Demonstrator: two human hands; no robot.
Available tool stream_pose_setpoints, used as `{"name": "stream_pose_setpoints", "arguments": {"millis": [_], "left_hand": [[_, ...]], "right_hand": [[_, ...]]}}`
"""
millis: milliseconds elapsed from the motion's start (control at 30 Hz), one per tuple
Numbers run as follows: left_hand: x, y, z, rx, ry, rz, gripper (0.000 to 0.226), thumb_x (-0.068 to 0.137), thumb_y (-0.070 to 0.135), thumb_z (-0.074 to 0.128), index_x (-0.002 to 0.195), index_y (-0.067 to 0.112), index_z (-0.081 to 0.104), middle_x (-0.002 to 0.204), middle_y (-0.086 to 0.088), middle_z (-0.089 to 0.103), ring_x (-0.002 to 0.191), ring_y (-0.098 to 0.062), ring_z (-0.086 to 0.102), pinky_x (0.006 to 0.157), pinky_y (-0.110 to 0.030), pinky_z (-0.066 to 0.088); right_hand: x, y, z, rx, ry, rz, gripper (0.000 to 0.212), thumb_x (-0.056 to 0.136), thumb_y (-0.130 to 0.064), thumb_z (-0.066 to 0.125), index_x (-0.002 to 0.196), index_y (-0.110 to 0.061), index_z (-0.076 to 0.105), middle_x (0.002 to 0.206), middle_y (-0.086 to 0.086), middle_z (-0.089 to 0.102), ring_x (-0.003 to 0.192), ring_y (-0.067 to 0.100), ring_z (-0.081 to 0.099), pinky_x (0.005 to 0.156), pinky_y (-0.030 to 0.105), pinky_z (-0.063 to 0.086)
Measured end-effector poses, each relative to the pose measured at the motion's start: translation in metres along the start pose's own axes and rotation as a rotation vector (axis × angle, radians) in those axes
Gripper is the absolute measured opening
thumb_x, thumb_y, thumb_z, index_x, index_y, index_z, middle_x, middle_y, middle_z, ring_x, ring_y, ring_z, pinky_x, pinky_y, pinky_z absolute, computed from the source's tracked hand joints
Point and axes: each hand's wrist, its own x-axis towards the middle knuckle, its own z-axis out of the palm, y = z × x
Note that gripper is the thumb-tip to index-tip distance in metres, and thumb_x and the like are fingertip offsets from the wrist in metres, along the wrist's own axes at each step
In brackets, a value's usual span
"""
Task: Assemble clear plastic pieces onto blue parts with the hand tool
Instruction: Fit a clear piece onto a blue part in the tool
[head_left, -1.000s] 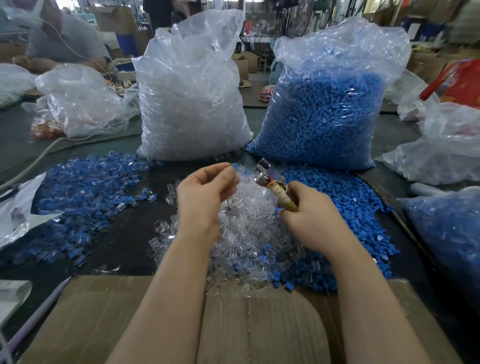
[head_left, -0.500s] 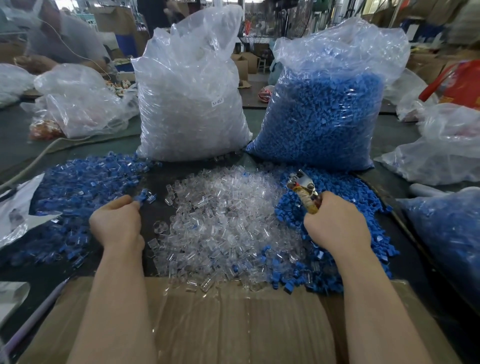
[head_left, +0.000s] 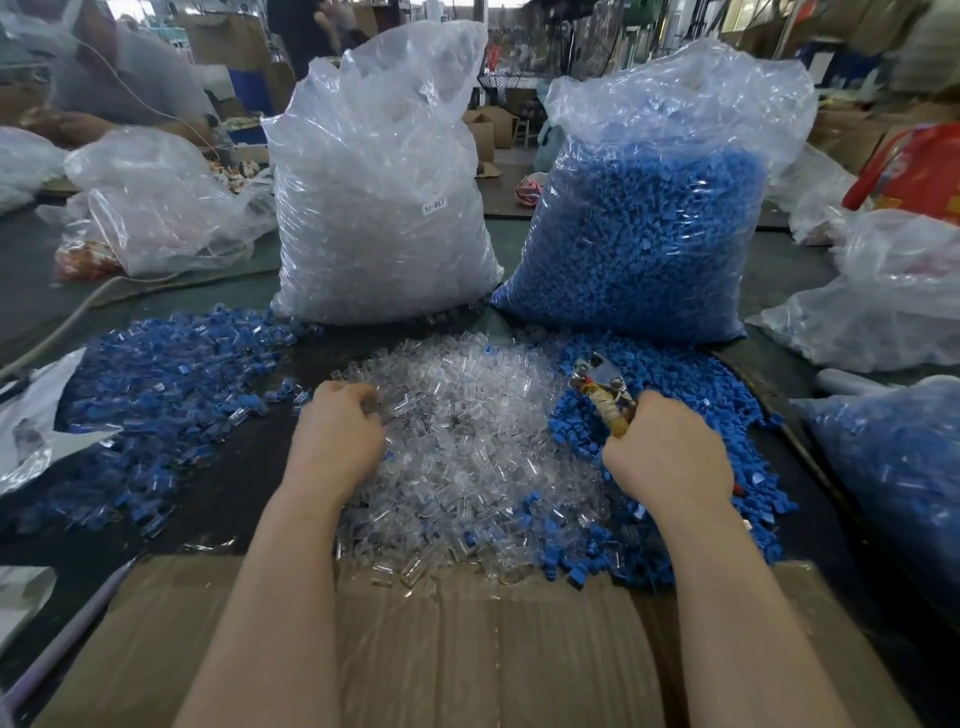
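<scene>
Nearest lies a flattened cardboard sheet (head_left: 467, 649) under both forearms. Beyond it, the left hand (head_left: 337, 436) has swung back from the heap of finished blue-and-clear pieces (head_left: 156, 384) at the left, where it was half a second ago, and now curls into the near edge of the pile of clear plastic pieces (head_left: 467, 431); that suggests one assembly was dropped off and another clear piece is being fetched, though the fingertips are buried and I cannot tell whether they hold anything. The right hand (head_left: 670, 457) is clenched around the hand tool (head_left: 602, 389), poised over the loose blue parts (head_left: 675, 384); whether it is picking one up is hidden. Farther back stand the clear-piece bag (head_left: 384, 208) and blue-part bag (head_left: 649, 234).
</scene>
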Motion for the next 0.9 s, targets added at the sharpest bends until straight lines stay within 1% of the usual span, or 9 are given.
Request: {"name": "stream_pose_setpoints", "arguments": {"millis": [100, 167, 267, 333, 400, 500, 733, 833, 900], "left_hand": [[-0.002, 0.005, 0.003, -0.028, -0.047, 0.022, 0.031, 0.094, 0.022, 0.057, 0.125, 0.020, 0.064, 0.128, -0.006, 0.055, 0.097, -0.023, 0.062, 0.089, -0.037, 0.051], [-0.004, 0.008, 0.004, -0.019, -0.052, 0.051, 0.028, 0.093, 0.025, 0.061, 0.121, 0.022, 0.064, 0.127, -0.003, 0.053, 0.094, -0.018, 0.060, 0.086, -0.034, 0.050], [-0.004, 0.012, 0.003, 0.002, -0.037, 0.035, 0.019, 0.091, 0.023, 0.065, 0.110, 0.027, 0.066, 0.119, -0.002, 0.059, 0.094, -0.020, 0.061, 0.086, -0.038, 0.053], [-0.004, 0.014, 0.003, -0.002, -0.025, 0.011, 0.013, 0.091, 0.021, 0.063, 0.098, 0.031, 0.067, 0.107, -0.001, 0.065, 0.088, -0.019, 0.062, 0.078, -0.036, 0.054], [-0.005, 0.015, 0.005, 0.010, -0.033, 0.006, 0.016, 0.093, 0.021, 0.060, 0.105, 0.030, 0.066, 0.109, -0.001, 0.066, 0.091, -0.020, 0.062, 0.076, -0.034, 0.051], [-0.005, 0.016, 0.007, 0.038, -0.038, 0.019, 0.028, 0.095, 0.020, 0.057, 0.123, 0.025, 0.063, 0.122, -0.002, 0.063, 0.103, -0.022, 0.061, 0.084, -0.035, 0.049], [-0.005, 0.015, 0.006, -0.043, -0.001, 0.013, 0.019, 0.090, 0.013, 0.066, 0.097, 0.031, 0.067, 0.101, 0.005, 0.066, 0.083, -0.014, 0.061, 0.071, -0.031, 0.050], [-0.006, 0.015, 0.005, -0.070, 0.013, 0.020, 0.017, 0.088, 0.017, 0.071, 0.087, 0.032, 0.063, 0.089, 0.007, 0.065, 0.073, -0.010, 0.061, 0.063, -0.029, 0.048], [-0.007, 0.016, 0.005, -0.065, 0.031, 0.041, 0.013, 0.088, 0.022, 0.072, 0.086, 0.032, 0.063, 0.089, 0.008, 0.065, 0.075, -0.006, 0.058, 0.065, -0.030, 0.045]], "right_hand": [[0.000, -0.001, 0.000, -0.009, -0.006, 0.007, 0.019, 0.089, -0.026, 0.059, 0.097, -0.016, 0.044, 0.097, 0.007, 0.051, 0.066, 0.022, 0.045, 0.059, 0.033, 0.036], [-0.001, -0.002, 0.000, -0.021, -0.003, 0.012, 0.020, 0.090, -0.027, 0.058, 0.099, -0.016, 0.044, 0.100, 0.006, 0.048, 0.061, 0.019, 0.041, 0.058, 0.033, 0.034], [-0.001, -0.002, 0.000, -0.025, 0.003, 0.015, 0.018, 0.090, -0.026, 0.058, 0.100, -0.016, 0.046, 0.095, 0.004, 0.045, 0.058, 0.016, 0.037, 0.057, 0.032, 0.033], [-0.002, -0.001, 0.000, -0.027, 0.011, 0.021, 0.019, 0.090, -0.026, 0.059, 0.099, -0.016, 0.046, 0.093, 0.003, 0.046, 0.058, 0.015, 0.037, 0.054, 0.031, 0.031], [-0.002, -0.001, 0.000, -0.022, 0.013, 0.026, 0.020, 0.090, -0.027, 0.060, 0.099, -0.016, 0.045, 0.095, 0.004, 0.047, 0.057, 0.015, 0.037, 0.054, 0.031, 0.030], [-0.002, -0.002, 0.002, -0.014, 0.006, 0.024, 0.019, 0.090, -0.026, 0.059, 0.098, -0.016, 0.045, 0.098, 0.005, 0.048, 0.057, 0.016, 0.037, 0.057, 0.032, 0.033], [-0.002, -0.002, 0.004, -0.014, 0.015, 0.020, 0.018, 0.090, -0.026, 0.060, 0.095, -0.015, 0.047, 0.096, 0.006, 0.049, 0.058, 0.017, 0.039, 0.055, 0.031, 0.032], [-0.001, -0.001, 0.005, -0.004, 0.034, 0.015, 0.016, 0.090, -0.025, 0.059, 0.094, -0.016, 0.047, 0.092, 0.004, 0.044, 0.057, 0.015, 0.039, 0.050, 0.031, 0.027], [-0.001, -0.001, 0.006, -0.007, 0.038, 0.015, 0.015, 0.090, -0.025, 0.059, 0.093, -0.016, 0.048, 0.087, 0.002, 0.042, 0.057, 0.016, 0.039, 0.049, 0.030, 0.026]]}}
